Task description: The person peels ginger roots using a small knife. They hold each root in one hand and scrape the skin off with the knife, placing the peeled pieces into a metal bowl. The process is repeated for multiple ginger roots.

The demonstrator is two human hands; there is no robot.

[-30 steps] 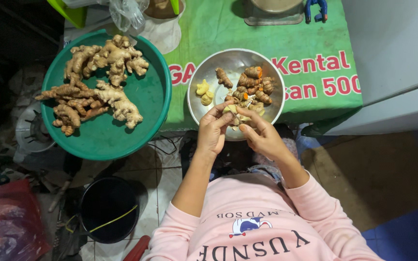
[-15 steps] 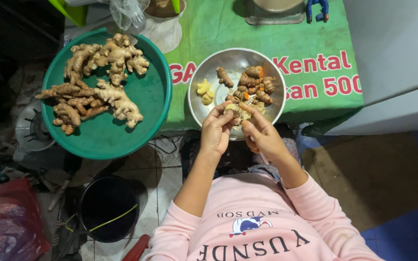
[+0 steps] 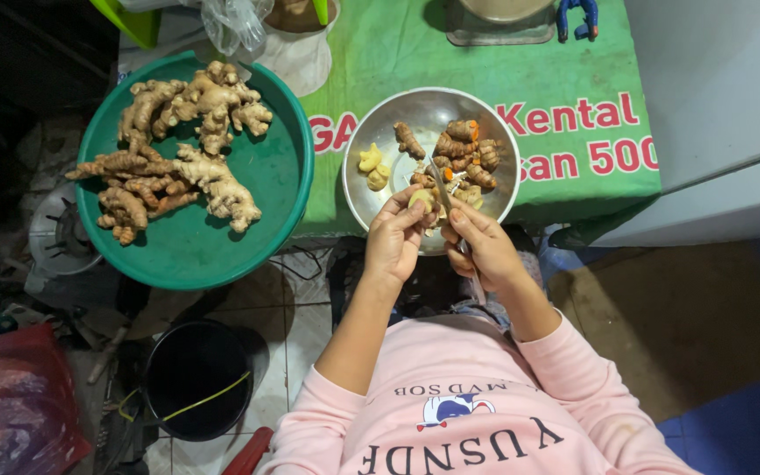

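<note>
Ginger piece, small and pale, sits pinched in the fingers of the left hand, just over the near rim of the steel bowl. Touching it from the other side, the right hand is closed around a knife, blade pointing into the bowl. Inside the bowl lie brown and orange root pieces and peeled yellow bits. Beside the bowl, well apart from the hands, a green basin holds whole ginger roots.
</note>
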